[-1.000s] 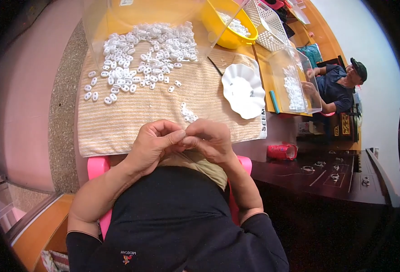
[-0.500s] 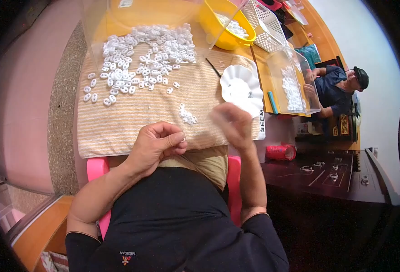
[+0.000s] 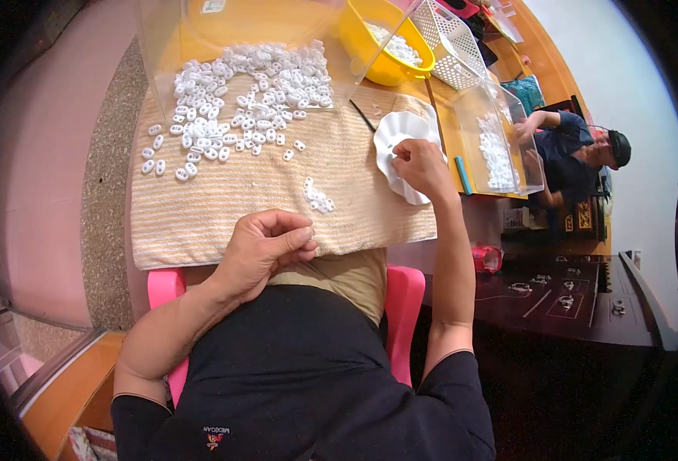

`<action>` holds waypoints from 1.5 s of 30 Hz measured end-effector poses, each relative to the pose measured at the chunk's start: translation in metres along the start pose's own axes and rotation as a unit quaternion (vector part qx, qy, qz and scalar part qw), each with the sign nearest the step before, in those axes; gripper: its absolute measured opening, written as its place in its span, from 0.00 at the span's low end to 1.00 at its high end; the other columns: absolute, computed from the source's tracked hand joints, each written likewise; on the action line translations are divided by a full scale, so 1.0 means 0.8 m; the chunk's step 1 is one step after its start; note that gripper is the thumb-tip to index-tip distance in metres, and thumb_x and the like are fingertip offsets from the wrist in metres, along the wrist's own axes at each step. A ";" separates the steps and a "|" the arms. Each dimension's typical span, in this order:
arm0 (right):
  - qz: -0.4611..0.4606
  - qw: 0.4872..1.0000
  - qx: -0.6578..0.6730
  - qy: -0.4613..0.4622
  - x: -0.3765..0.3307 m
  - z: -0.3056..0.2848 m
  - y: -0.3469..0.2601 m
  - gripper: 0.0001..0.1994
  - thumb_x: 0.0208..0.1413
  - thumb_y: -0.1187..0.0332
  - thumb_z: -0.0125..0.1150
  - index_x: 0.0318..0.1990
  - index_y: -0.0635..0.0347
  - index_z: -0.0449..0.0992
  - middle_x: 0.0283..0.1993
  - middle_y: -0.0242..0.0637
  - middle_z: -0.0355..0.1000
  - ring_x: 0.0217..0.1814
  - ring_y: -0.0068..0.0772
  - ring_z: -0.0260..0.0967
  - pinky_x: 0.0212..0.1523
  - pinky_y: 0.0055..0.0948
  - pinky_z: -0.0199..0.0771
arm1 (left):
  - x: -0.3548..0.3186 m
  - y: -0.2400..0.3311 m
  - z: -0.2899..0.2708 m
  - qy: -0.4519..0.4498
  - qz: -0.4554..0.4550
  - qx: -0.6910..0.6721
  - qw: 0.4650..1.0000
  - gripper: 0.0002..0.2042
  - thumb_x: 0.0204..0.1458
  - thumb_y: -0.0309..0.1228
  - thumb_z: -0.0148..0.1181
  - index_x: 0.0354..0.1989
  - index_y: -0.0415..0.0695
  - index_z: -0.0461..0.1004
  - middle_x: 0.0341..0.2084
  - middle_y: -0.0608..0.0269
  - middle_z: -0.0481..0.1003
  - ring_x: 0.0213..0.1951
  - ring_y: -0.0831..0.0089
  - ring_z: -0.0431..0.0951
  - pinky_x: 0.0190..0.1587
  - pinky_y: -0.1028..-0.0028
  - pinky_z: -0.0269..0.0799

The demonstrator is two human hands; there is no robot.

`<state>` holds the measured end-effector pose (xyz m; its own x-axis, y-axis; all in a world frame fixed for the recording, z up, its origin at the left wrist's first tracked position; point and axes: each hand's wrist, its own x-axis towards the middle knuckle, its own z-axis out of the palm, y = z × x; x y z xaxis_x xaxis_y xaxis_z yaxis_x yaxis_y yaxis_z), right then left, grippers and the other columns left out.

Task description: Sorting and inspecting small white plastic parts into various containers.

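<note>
White scalloped dish [image 3: 397, 134] flat at the right edge of the striped cloth [image 3: 224, 207]; small cluster of white plastic pieces [image 3: 317, 197] near the cloth's front edge.

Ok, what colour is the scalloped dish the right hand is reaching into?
White. The dish under the right hand shows best in the head view.

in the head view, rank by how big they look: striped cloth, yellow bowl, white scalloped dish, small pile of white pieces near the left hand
1. striped cloth
2. yellow bowl and white scalloped dish: look alike, unsure
3. small pile of white pieces
</note>
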<state>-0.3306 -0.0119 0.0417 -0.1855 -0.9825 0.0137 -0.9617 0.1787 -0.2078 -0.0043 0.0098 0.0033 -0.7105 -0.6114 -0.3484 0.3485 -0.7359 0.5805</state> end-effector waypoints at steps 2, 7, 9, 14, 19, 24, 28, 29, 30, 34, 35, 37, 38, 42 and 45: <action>-0.002 1.000 0.003 -0.014 0.003 -0.003 -0.003 0.10 0.43 0.71 0.61 0.34 0.66 0.80 0.30 0.46 0.77 0.33 0.42 0.76 0.37 0.35 0.74 | 0.000 0.000 0.000 0.000 0.001 0.000 1.000 0.06 0.55 0.23 0.60 0.39 0.37 0.75 0.30 0.60 0.78 0.34 0.73 0.80 0.39 0.74 0.80; -0.001 0.999 -0.010 -0.052 0.006 -0.007 -0.010 0.10 0.43 0.72 0.59 0.33 0.66 0.80 0.30 0.47 0.77 0.33 0.43 0.76 0.38 0.34 0.74 | -0.001 0.000 -0.001 0.001 0.006 -0.003 1.000 0.06 0.54 0.23 0.60 0.39 0.37 0.74 0.30 0.59 0.77 0.33 0.73 0.79 0.39 0.74 0.80; -0.011 0.997 -0.028 -0.073 0.005 -0.009 -0.011 0.10 0.43 0.73 0.59 0.33 0.65 0.80 0.30 0.48 0.77 0.33 0.44 0.76 0.38 0.35 0.74 | -0.001 0.000 -0.002 0.001 0.005 -0.003 1.000 0.05 0.54 0.23 0.60 0.39 0.37 0.74 0.30 0.59 0.77 0.34 0.73 0.79 0.39 0.74 0.80; -0.012 0.998 0.021 -0.058 -0.004 -0.006 -0.001 0.09 0.43 0.72 0.60 0.33 0.67 0.80 0.29 0.47 0.77 0.31 0.38 0.76 0.35 0.33 0.74 | -0.002 0.001 -0.002 0.002 0.005 -0.004 1.000 0.06 0.54 0.23 0.60 0.39 0.37 0.74 0.31 0.59 0.77 0.34 0.73 0.79 0.39 0.74 0.80; -0.063 0.980 0.186 0.027 -0.039 -0.001 -0.022 0.06 0.51 0.75 0.60 0.36 0.66 0.78 0.25 0.31 0.73 0.27 0.18 0.68 0.30 0.22 0.70 | -0.001 0.000 -0.002 0.019 0.002 -0.016 1.000 0.06 0.54 0.23 0.61 0.39 0.37 0.75 0.31 0.61 0.77 0.34 0.75 0.79 0.39 0.76 0.79; -0.053 0.889 0.452 -0.045 -0.078 0.022 -0.075 0.05 0.55 0.78 0.60 0.39 0.67 0.75 0.32 0.31 0.72 0.33 0.19 0.69 0.36 0.20 0.70 | 0.003 -0.002 -0.004 0.022 0.001 -0.022 1.000 0.07 0.55 0.23 0.60 0.41 0.37 0.74 0.33 0.60 0.77 0.35 0.74 0.79 0.41 0.75 0.80; -0.088 0.841 0.525 -0.101 -0.096 0.038 -0.112 0.05 0.57 0.75 0.60 0.39 0.67 0.75 0.34 0.30 0.73 0.35 0.17 0.70 0.37 0.18 0.70 | 0.002 -0.003 -0.006 0.010 0.013 -0.029 0.999 0.09 0.55 0.22 0.58 0.44 0.36 0.72 0.34 0.59 0.78 0.36 0.74 0.80 0.43 0.75 0.80; -0.087 0.840 0.526 -0.102 -0.098 0.044 -0.115 0.05 0.57 0.75 0.60 0.39 0.67 0.75 0.34 0.30 0.73 0.35 0.17 0.70 0.37 0.18 0.70 | 0.002 -0.002 -0.005 0.012 0.011 -0.029 0.999 0.09 0.55 0.22 0.58 0.44 0.36 0.72 0.34 0.59 0.78 0.36 0.74 0.80 0.43 0.75 0.80; -0.091 0.834 0.533 -0.110 -0.100 0.050 -0.119 0.05 0.58 0.75 0.60 0.39 0.66 0.75 0.34 0.30 0.73 0.35 0.16 0.70 0.37 0.18 0.70 | 0.001 -0.002 -0.004 0.007 0.015 -0.028 0.999 0.09 0.55 0.22 0.58 0.44 0.36 0.72 0.35 0.59 0.78 0.36 0.74 0.80 0.43 0.75 0.79; -0.046 0.819 0.556 -0.136 -0.106 0.052 -0.136 0.03 0.55 0.78 0.58 0.36 0.66 0.76 0.35 0.30 0.73 0.37 0.17 0.69 0.39 0.19 0.68 | 0.001 -0.001 -0.004 0.009 0.018 -0.036 0.999 0.10 0.54 0.21 0.59 0.44 0.34 0.73 0.35 0.58 0.77 0.36 0.74 0.79 0.42 0.76 0.78; -0.026 0.813 0.564 -0.140 -0.107 0.054 -0.137 0.03 0.55 0.78 0.58 0.36 0.66 0.76 0.35 0.31 0.74 0.37 0.17 0.70 0.39 0.18 0.68 | 0.001 0.000 -0.003 0.011 0.018 -0.036 0.999 0.10 0.54 0.21 0.59 0.44 0.34 0.73 0.35 0.58 0.77 0.36 0.74 0.79 0.42 0.76 0.78; -0.033 0.809 0.572 -0.129 -0.107 0.057 -0.139 0.03 0.55 0.78 0.58 0.36 0.66 0.76 0.35 0.31 0.74 0.37 0.18 0.70 0.39 0.18 0.68 | 0.000 0.002 -0.001 0.021 0.016 -0.030 0.999 0.10 0.54 0.21 0.60 0.44 0.34 0.73 0.35 0.58 0.77 0.36 0.73 0.79 0.42 0.76 0.78; -0.040 0.806 0.579 -0.117 -0.108 0.058 -0.139 0.03 0.55 0.78 0.58 0.36 0.66 0.76 0.35 0.31 0.74 0.37 0.18 0.70 0.39 0.18 0.68 | 0.000 0.001 -0.001 0.022 0.016 -0.030 0.999 0.10 0.54 0.21 0.60 0.44 0.34 0.73 0.35 0.58 0.77 0.36 0.73 0.79 0.42 0.76 0.78; -0.047 0.810 0.574 -0.113 -0.108 0.063 -0.137 0.03 0.54 0.79 0.58 0.36 0.66 0.76 0.36 0.32 0.74 0.38 0.19 0.70 0.40 0.19 0.68 | 0.000 0.000 -0.003 0.018 0.019 -0.038 0.999 0.10 0.54 0.21 0.60 0.44 0.34 0.73 0.35 0.58 0.77 0.36 0.74 0.79 0.42 0.76 0.78; -0.082 0.826 0.552 -0.079 -0.109 0.065 -0.138 0.03 0.53 0.80 0.58 0.35 0.67 0.76 0.36 0.32 0.74 0.38 0.19 0.70 0.40 0.19 0.68 | 0.001 0.001 -0.002 0.015 0.019 -0.041 0.999 0.10 0.53 0.21 0.60 0.44 0.34 0.73 0.35 0.58 0.77 0.36 0.74 0.79 0.42 0.76 0.78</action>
<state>-0.1979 0.0512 0.0124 0.0415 -0.9989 0.0213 -0.1840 -0.0286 -0.9825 -0.0033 0.0084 0.0021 -0.6771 -0.6471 -0.3504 0.4250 -0.7326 0.5317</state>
